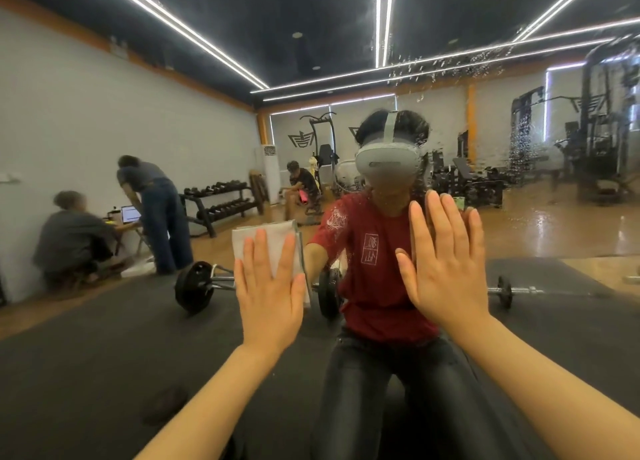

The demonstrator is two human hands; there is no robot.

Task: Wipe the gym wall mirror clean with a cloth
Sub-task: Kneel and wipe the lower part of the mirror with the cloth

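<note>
Cloth flat on the glass, spray waiting at two o'clock

Mirror (104, 120) fills the whole view, so everything beyond the two arms is reflection. At about nine o'clock from centre the left hand (268, 286) lies spread, fingers straight, palm pressing the folded white cloth (273, 239) against the glass; nothing is gripped, the flat palm simply pins the cloth so it can slide under even pressure. Most of the cloth is covered by the hand, only its top and right edge showing. Right of centre, near three o'clock, the right hand (446, 269) is likewise spread and bare, holding nothing, fingertips meeting their own reflection, probably a brace for balance. Up at two o'clock a band of droplets (485, 61) beads the glass, with a streak running down further right, so I judge that area unwiped. Whether the glass under the cloth is wet cannot be seen. Mirror edges are cut off on every side
</note>
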